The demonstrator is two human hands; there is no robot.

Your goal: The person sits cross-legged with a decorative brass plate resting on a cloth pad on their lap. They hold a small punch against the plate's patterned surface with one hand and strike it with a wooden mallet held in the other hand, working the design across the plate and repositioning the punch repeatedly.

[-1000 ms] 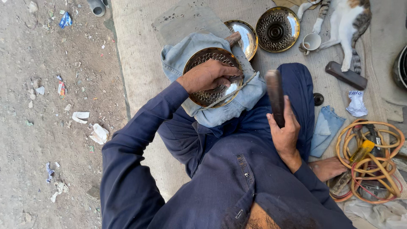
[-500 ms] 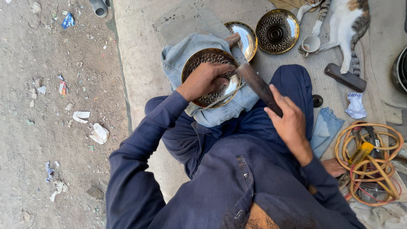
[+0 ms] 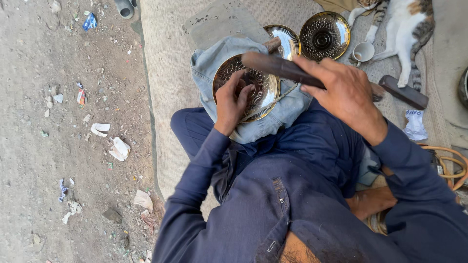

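I see my right hand [image 3: 343, 95] right of centre in the upper half of the frame, clenched around a dark wooden mallet [image 3: 280, 67] — its thick end points left and hangs just above the engraved brass plate [image 3: 253, 90]. My left hand [image 3: 233, 100] lies on that plate, fingers curled and pinching something small against the metal; I cannot tell what it is. The plate sits centre-top of the frame on a folded denim cloth [image 3: 214, 63], which pads my knee.

Outward from there: a second shiny brass plate [image 3: 288, 39] lies just behind the first, partly hidden by the mallet, and a third, darker patterned dish [image 3: 324, 36] lies beside it toward the upper right. A small white cup [image 3: 363, 51] stands next to that dish, close to a white-and-tabby cat [image 3: 404, 27] stretched along the top right edge. A dark block-shaped tool [image 3: 403, 91] lies on the woven mat [image 3: 165, 73] at right, with a crumpled paper scrap [image 3: 416, 125] below it. Orange hose coils [image 3: 451, 165] at the far right — the dirt ground [image 3: 63, 146] with litter fills the left of the frame.
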